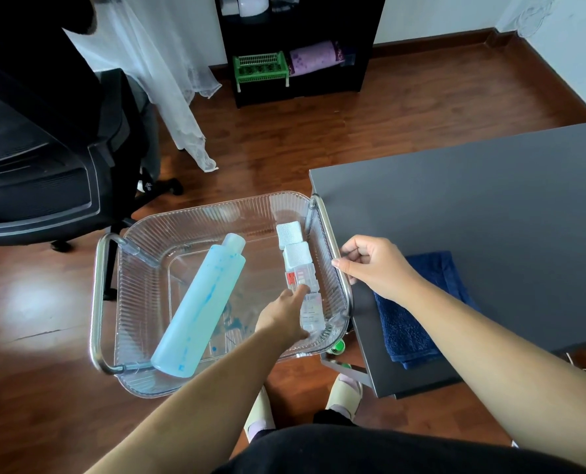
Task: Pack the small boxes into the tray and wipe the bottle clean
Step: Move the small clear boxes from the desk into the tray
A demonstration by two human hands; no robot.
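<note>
A clear ribbed plastic tray (195, 217) with metal handles stands beside the dark table. Inside it a pale blue bottle (199, 307) with blue stains lies on its side along the left. Along the tray's right wall several small boxes sit in a row: two white ones (293, 244) at the far end and clear ones (301, 275) nearer. My left hand (284, 316) reaches into the tray and its fingers touch a clear box (310, 314). My right hand (373, 265) grips the tray's right metal handle (329, 227).
A dark grey table (472, 206) stands to the right, with a dark blue towel (418, 323) lying on its near part. A black office chair (45, 165) stands to the left on the wooden floor. A black shelf with a green basket (260, 68) is at the back.
</note>
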